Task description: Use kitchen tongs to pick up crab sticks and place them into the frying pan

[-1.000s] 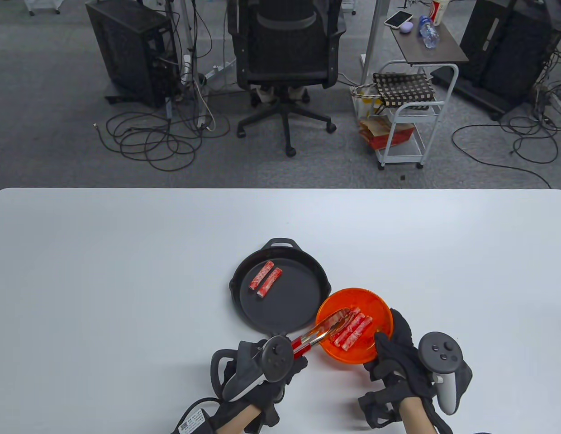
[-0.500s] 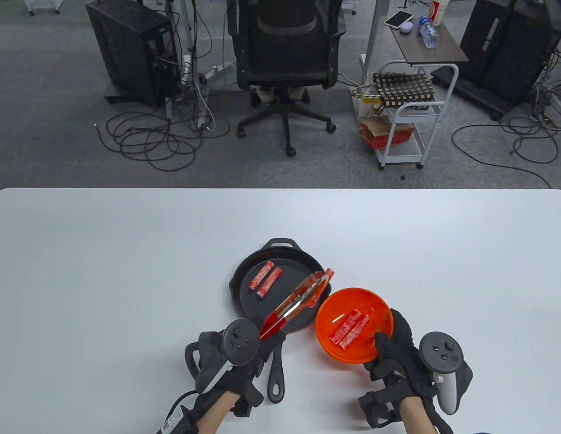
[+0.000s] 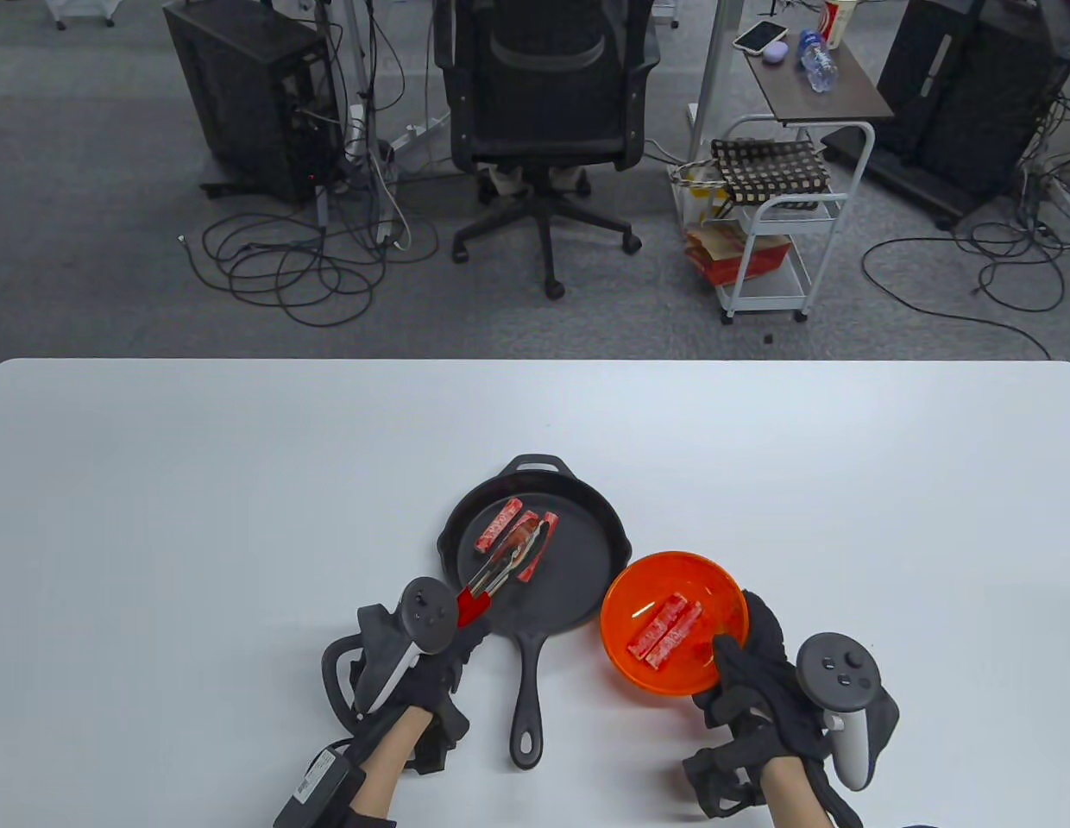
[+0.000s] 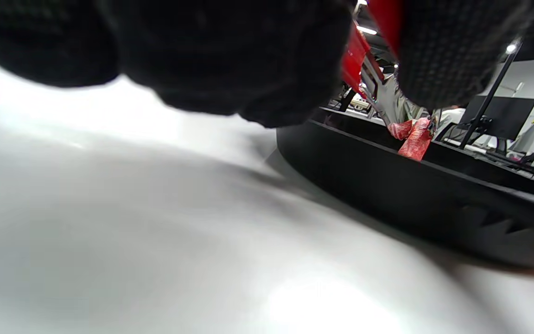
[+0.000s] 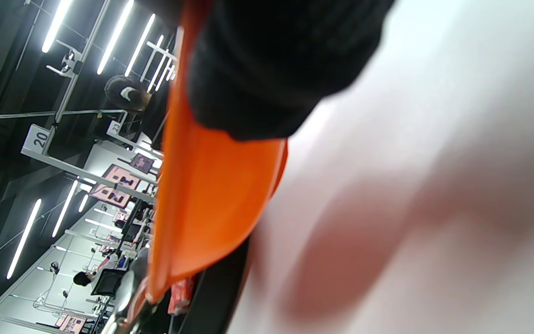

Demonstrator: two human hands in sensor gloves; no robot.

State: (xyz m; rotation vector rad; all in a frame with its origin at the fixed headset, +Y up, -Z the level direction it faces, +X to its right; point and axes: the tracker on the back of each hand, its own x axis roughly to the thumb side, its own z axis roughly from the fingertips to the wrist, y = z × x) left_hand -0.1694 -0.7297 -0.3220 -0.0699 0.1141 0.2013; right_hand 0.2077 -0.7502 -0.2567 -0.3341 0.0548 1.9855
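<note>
My left hand [image 3: 431,660] grips the red-handled kitchen tongs [image 3: 492,576], whose tips reach into the black frying pan [image 3: 578,578]. The tongs' tips are at a crab stick [image 3: 538,546] beside two other crab sticks [image 3: 499,526] in the pan. In the left wrist view the red tongs [image 4: 364,65] and a crab stick [image 4: 415,139] show above the pan's rim [image 4: 387,171]. My right hand [image 3: 751,668] holds the near right rim of the orange bowl [image 3: 725,604], which contains two crab sticks [image 3: 667,630]. The right wrist view shows the orange bowl [image 5: 206,195] from the side.
The pan's long handle [image 3: 526,699] points toward the table's near edge between my hands. Beyond the white table [image 3: 242,483] stand an office chair [image 3: 544,112], a white cart [image 3: 772,224] and floor cables.
My left hand has carried a crab stick in the tongs out of the orange bowl, leftward over the pan, and lowered it beside the two there. My right hand has stayed on the bowl.
</note>
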